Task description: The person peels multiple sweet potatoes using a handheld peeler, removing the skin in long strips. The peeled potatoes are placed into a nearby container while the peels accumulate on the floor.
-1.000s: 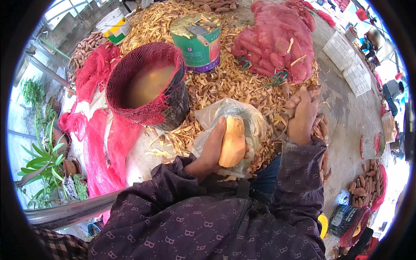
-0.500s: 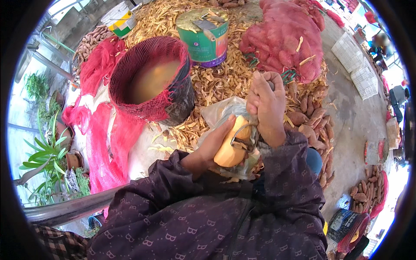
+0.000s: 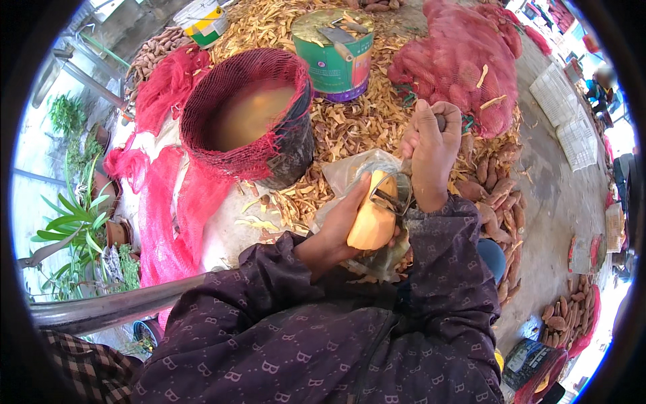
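Head cam: left hand (image 3: 340, 227) is wrapped round the root (image 3: 370, 230), thumb along its side, right in front of the body above a plastic bag (image 3: 346, 170). Right hand (image 3: 432, 149) is fisted on the peeler (image 3: 389, 197), metal head at the root's upper part; can't tell if the blade's biting. IMO keep that thumb clear, blade flat, strokes light, and turn the root between passes.
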Demonstrator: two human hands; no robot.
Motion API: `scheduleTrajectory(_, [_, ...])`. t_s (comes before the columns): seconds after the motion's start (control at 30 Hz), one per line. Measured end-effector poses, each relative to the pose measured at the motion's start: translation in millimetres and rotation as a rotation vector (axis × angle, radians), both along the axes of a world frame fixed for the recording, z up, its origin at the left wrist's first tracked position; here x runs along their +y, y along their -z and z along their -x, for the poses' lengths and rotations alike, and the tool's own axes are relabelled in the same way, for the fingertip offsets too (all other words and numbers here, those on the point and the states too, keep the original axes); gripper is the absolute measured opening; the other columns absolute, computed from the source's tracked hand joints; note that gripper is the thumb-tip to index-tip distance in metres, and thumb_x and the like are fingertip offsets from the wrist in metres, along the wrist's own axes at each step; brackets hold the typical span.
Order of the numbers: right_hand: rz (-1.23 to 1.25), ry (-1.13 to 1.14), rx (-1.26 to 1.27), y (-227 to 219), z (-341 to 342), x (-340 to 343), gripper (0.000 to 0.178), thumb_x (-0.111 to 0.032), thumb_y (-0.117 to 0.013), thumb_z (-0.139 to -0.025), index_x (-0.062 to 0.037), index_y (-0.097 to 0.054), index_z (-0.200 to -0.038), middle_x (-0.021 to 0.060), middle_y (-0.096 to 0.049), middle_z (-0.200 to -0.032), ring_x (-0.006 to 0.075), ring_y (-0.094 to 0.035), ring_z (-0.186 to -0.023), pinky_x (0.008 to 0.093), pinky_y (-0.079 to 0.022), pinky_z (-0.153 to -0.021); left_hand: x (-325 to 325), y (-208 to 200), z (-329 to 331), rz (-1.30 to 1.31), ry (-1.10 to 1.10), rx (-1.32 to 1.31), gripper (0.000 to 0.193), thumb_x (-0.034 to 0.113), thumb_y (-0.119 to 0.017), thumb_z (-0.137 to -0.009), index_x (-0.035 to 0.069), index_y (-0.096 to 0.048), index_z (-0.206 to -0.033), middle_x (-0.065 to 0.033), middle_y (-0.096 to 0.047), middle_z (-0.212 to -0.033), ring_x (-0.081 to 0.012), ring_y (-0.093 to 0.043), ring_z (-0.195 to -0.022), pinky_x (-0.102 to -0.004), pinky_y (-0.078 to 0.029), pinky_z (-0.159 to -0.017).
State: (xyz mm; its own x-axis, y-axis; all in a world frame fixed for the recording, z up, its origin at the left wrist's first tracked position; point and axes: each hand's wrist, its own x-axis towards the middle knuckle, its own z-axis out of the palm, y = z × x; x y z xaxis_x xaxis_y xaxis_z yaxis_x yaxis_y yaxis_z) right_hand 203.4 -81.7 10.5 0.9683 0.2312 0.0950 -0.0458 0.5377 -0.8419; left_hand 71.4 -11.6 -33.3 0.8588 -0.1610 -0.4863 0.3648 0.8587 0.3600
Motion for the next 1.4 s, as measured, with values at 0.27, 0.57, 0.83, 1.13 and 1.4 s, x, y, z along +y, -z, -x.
scheduleTrajectory(0.27, [-0.206, 0.187, -0.061, -8.1, -0.6, -12.9, 0.019, -0.011, -0.056, -0.092, -0.0102, -0.038, -0.089, -0.0009, -0.039, -0.059, 0.0071, -0.037, -0.041, 0.0235, -0.033, -0.036, -5.8, 11.6, 0.5, 0.101, -0.120, -0.080, 0.054, 0.056, -0.039, -0.095, 0.008, -0.053, -0.112, -0.0146, -0.063, -0.086, -0.0315, -0.064, -0.069, -0.0432, -0.054, -0.058])
scheduleTrajectory(0.57, [-0.210, 0.030, 0.197, -0.3, -1.9, -50.7, 0.018, -0.010, -0.057, -0.090, -0.0119, -0.040, -0.083, -0.0019, -0.041, -0.058, 0.0068, -0.036, -0.040, 0.0228, -0.030, -0.032, -1.4, 18.1, 3.9, 0.115, 0.040, -0.152, 0.061, 0.061, -0.036, -0.093, 0.006, -0.054, -0.111, -0.0159, -0.063, -0.085, -0.0313, -0.064, -0.067, -0.0427, -0.054, -0.056])
scheduleTrajectory(0.83, [-0.032, -0.024, -0.133, -8.9, 6.7, -17.4, 0.020, -0.015, -0.057, -0.093, -0.0112, -0.038, -0.093, -0.0021, -0.040, -0.060, 0.0063, -0.036, -0.042, 0.0228, -0.033, -0.035, -0.4, 12.5, 2.6, 0.007, 0.086, -0.107, 0.059, 0.058, -0.035, -0.095, 0.005, -0.054, -0.113, -0.0156, -0.064, -0.084, -0.0307, -0.064, -0.065, -0.0404, -0.052, -0.052])
scheduleTrajectory(1.13, [-0.417, 0.419, 0.287, 55.7, -58.8, -75.7, 0.020, -0.014, -0.058, -0.090, -0.0121, -0.039, -0.092, -0.0006, -0.044, -0.060, 0.0096, -0.039, -0.043, 0.0245, -0.034, -0.036, -0.6, 4.5, 6.5, 0.061, 0.084, -0.173, 0.059, 0.059, -0.038, -0.094, 0.005, -0.056, -0.110, -0.0151, -0.063, -0.084, -0.0305, -0.064, -0.070, -0.0403, -0.053, -0.059])
scheduleTrajectory(1.4, [-0.059, 0.092, -0.114, -16.2, 21.3, -37.6, 0.023, -0.013, -0.057, -0.093, -0.0098, -0.035, -0.100, 0.0014, -0.044, -0.058, 0.0090, -0.040, -0.041, 0.0249, -0.036, -0.037, -13.4, -1.8, 0.0, -0.191, 0.077, -0.015, 0.056, 0.057, -0.040, -0.094, 0.007, -0.056, -0.113, -0.0130, -0.065, -0.090, -0.0265, -0.065, -0.072, -0.0401, -0.056, -0.063])
